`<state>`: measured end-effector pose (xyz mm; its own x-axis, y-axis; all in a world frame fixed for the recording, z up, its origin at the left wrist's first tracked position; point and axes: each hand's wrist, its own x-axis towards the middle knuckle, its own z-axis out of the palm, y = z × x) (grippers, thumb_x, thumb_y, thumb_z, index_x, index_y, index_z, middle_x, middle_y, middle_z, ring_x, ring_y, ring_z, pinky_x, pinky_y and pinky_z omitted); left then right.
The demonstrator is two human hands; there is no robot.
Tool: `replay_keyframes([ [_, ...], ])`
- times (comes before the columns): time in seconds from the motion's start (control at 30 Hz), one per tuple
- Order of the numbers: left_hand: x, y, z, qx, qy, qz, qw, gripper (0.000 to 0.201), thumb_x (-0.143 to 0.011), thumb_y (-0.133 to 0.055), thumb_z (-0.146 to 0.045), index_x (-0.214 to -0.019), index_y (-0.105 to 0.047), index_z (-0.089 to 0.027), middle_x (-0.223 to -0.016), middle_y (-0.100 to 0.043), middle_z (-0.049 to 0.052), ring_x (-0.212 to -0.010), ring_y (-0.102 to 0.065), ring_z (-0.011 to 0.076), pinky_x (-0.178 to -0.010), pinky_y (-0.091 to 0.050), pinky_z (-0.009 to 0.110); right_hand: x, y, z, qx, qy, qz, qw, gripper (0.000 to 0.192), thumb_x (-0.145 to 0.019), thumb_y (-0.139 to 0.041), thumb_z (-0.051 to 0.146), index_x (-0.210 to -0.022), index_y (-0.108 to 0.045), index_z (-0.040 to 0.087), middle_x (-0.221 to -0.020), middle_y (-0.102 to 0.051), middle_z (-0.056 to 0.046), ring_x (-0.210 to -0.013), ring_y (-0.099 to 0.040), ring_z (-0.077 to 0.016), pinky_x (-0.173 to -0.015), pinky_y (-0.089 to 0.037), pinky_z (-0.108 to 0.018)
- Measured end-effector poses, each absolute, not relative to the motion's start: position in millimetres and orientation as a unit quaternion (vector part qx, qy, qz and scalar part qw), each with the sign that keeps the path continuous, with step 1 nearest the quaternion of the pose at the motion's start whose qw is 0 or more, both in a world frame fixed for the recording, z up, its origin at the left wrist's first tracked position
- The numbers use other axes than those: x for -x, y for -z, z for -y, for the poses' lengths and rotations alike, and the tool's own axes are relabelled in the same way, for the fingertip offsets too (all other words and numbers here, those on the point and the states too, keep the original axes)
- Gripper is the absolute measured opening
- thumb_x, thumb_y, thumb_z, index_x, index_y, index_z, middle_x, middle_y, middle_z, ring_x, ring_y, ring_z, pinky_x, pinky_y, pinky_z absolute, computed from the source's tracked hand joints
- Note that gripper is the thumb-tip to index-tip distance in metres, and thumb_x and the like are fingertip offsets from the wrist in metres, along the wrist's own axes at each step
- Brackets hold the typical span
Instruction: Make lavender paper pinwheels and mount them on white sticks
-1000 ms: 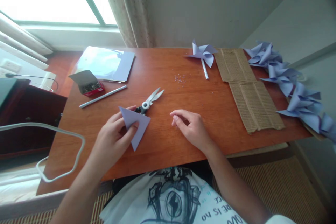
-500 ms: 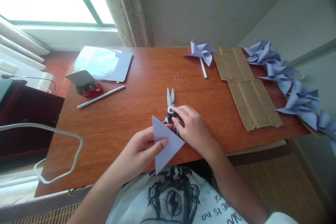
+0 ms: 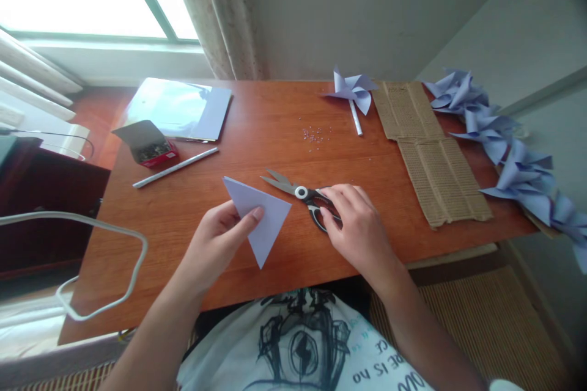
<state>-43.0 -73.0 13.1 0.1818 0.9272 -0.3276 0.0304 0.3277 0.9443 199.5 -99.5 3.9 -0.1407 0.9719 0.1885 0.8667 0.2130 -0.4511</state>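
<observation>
My left hand [image 3: 224, 229] pinches a folded triangle of pale lilac paper [image 3: 270, 220], thumb on top and fingers behind it. One corner of the paper points down toward me. To its right, my right hand [image 3: 355, 214] is closed around the handles of a pair of scissors [image 3: 301, 193] with black and grey grips. The blades are slightly parted and point left, just past the paper's upper edge. Part of the handles is hidden under my fingers.
Beyond the scissors lie scattered tiny bits [image 3: 314, 134]. A paper pinwheel [image 3: 353, 95] on a stick and a cardboard sheet [image 3: 440, 165] are to the right, with several pinwheels [image 3: 518, 165] past them. At left are a small red box [image 3: 158, 156], a paper rod [image 3: 177, 168] and a shiny folder [image 3: 178, 110].
The scissors have swung from pointing away to pointing left, and my right hand now grips their handles. My left hand has moved left and away from my body with the paper.
</observation>
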Motion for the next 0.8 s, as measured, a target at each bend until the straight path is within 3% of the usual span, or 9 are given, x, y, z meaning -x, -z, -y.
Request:
replay_keyframes([
  [0.27, 47, -4, 60, -0.42, -0.438, -0.523, 0.598, 0.023, -0.08, -0.082, -0.036, -0.093, -0.076, -0.018, -0.09, -0.078, 0.005, -0.075, -0.067, 0.0185, -0.067, -0.052, 0.025, -209, -7, 102, 0.62, -0.14, 0.762, 0.124, 0.044, -0.089, -0.065, 0.019, -0.132, -0.056, 0.018, -0.127, -0.064, -0.014, -0.114, -0.06, -0.0331, -0.1, -0.052, -0.048],
  [0.43, 36, -12, 53, -0.425, -0.456, -0.514, 0.59, 0.022, -0.08, -0.081, -0.035, -0.091, -0.075, -0.017, -0.09, -0.078, 0.005, -0.076, -0.068, 0.0197, -0.068, -0.052, 0.027, -208, -7, 91, 0.633, -0.129, 0.759, 0.084, 0.043, -0.087, -0.069, 0.026, -0.128, -0.061, 0.014, -0.108, -0.069, -0.016, -0.103, -0.065, -0.0352, -0.09, -0.054, -0.05],
  [0.57, 25, -20, 47, -0.414, -0.493, -0.488, 0.59, 0.018, -0.082, -0.078, -0.032, -0.093, -0.075, -0.018, -0.092, -0.077, 0.004, -0.079, -0.068, 0.0193, -0.069, -0.052, 0.026, -213, -9, 89, 0.636, -0.26, 0.7, 0.193, 0.036, -0.084, -0.068, 0.025, -0.119, -0.067, 0.017, -0.1, -0.07, -0.011, -0.093, -0.069, -0.0287, -0.085, -0.057, -0.043],
  [0.7, 15, -25, 40, -0.409, -0.522, -0.466, 0.586, 0.015, -0.083, -0.078, -0.031, -0.092, -0.075, -0.019, -0.088, -0.076, 0.002, -0.073, -0.066, 0.0161, -0.067, -0.05, 0.024, -226, -12, 92, 0.577, -0.525, 0.497, 0.381, 0.05, -0.081, -0.076, 0.033, -0.127, -0.063, 0.021, -0.107, -0.071, -0.008, -0.089, -0.07, -0.0209, -0.083, -0.058, -0.036],
  [0.8, 7, -23, 34, -0.409, -0.54, -0.453, 0.579, 0.015, -0.082, -0.078, -0.032, -0.089, -0.074, -0.018, -0.085, -0.074, 0.002, -0.068, -0.062, 0.0138, -0.061, -0.047, 0.022, -228, -12, 96, 0.483, -0.643, 0.389, 0.45, 0.058, -0.077, -0.084, 0.044, -0.127, -0.064, 0.023, -0.104, -0.07, -0.006, -0.084, -0.065, -0.0164, -0.08, -0.054, -0.031],
])
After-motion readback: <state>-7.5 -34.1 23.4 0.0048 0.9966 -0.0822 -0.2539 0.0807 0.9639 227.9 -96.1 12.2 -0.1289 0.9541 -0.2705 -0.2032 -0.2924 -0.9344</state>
